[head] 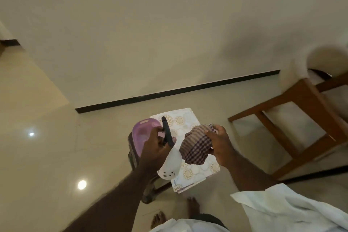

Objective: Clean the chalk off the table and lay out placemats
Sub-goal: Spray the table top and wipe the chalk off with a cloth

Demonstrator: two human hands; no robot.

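While the left hand [153,148] clasps a spray bottle [171,165], the right hand [220,146] clutches bunched checked cloth [195,144].

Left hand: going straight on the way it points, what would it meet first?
Beyond the spray bottle that the left hand grips, likely the patterned placemats stacked on the stool; the hand may sit higher and pass over them, since depth is unclear.

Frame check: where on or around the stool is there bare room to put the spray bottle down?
The far end of the placemats, right of the purple basket, is bare. So is the floor left of the stool. The basket crowds the stool's left side; the left hand and right hand hide the middle.
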